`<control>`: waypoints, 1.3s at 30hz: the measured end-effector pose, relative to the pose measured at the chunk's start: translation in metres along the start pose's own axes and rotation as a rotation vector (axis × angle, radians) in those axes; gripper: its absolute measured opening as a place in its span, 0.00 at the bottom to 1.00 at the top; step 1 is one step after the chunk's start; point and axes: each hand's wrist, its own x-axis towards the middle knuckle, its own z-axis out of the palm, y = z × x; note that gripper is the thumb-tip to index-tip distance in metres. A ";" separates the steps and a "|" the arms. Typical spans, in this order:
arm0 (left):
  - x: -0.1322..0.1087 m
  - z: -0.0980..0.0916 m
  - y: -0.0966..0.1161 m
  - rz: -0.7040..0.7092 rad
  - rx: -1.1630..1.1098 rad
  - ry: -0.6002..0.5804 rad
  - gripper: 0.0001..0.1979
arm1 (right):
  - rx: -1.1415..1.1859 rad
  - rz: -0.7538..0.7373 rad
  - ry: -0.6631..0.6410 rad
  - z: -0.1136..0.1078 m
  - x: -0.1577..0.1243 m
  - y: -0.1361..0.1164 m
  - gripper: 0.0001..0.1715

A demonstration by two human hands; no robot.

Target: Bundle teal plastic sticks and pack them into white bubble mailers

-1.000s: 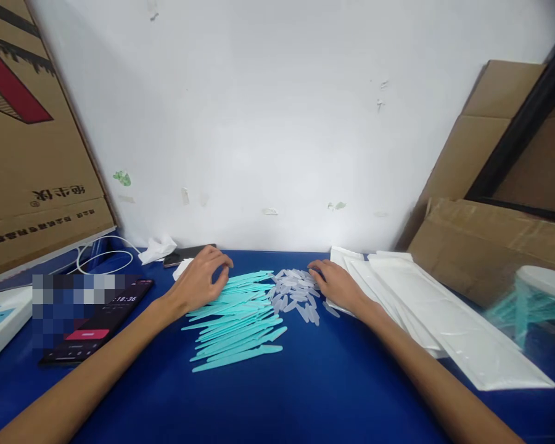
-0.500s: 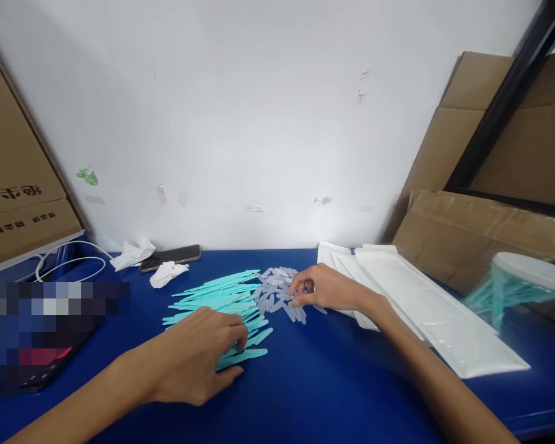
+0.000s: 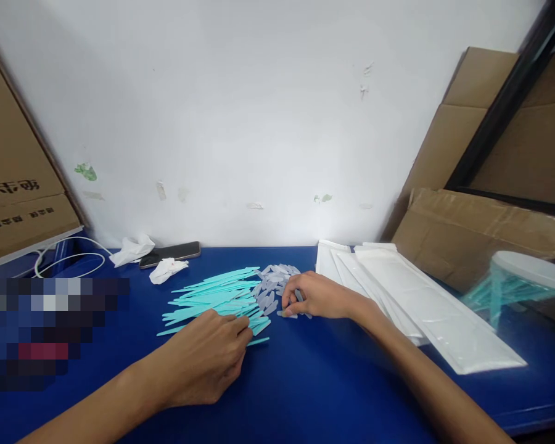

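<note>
My left hand (image 3: 208,357) is pinched shut on a slim turquoise eyebrow razor (image 3: 260,340), whose end sticks out to the right past my fingertips. Behind that hand lies a loose pile of similar turquoise razors (image 3: 213,299), mostly pointing left to right. My right hand (image 3: 317,295) has thumb and fingers closed on a small translucent blade cap (image 3: 287,314), low over the table. Just left of it and partly hidden by it is a heap of the same pale caps (image 3: 268,290).
White padded pouches (image 3: 425,308) lie at the right. Beyond them stands a clear tub (image 3: 513,290) of turquoise razors. A phone (image 3: 171,253), crumpled tissues (image 3: 166,270) and a white cable (image 3: 74,271) are at the back left. Cardboard boxes (image 3: 18,160) flank both sides; a wall stands behind.
My left fingers have closed round a razor at the pile's near edge. My right hand has come down slightly toward me and closed on a cap.
</note>
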 end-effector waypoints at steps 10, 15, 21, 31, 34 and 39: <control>-0.001 0.003 -0.004 -0.077 -0.296 0.332 0.07 | -0.094 -0.025 0.053 0.008 -0.004 0.000 0.08; 0.006 0.019 -0.018 -0.140 -0.267 0.601 0.10 | -0.115 -0.070 0.088 0.008 -0.006 0.002 0.06; 0.010 0.022 -0.024 -0.333 -0.197 0.542 0.14 | -0.123 -0.081 0.205 0.002 -0.007 -0.008 0.12; 0.011 0.032 -0.032 -0.329 -0.040 0.420 0.18 | -0.010 -0.183 0.378 0.003 -0.004 -0.017 0.15; 0.010 0.032 -0.033 -0.314 -0.046 0.439 0.17 | 0.041 -0.164 0.370 0.003 -0.004 -0.015 0.16; 0.010 0.033 -0.033 -0.301 -0.038 0.467 0.17 | 0.101 -0.157 0.362 0.004 -0.005 -0.016 0.17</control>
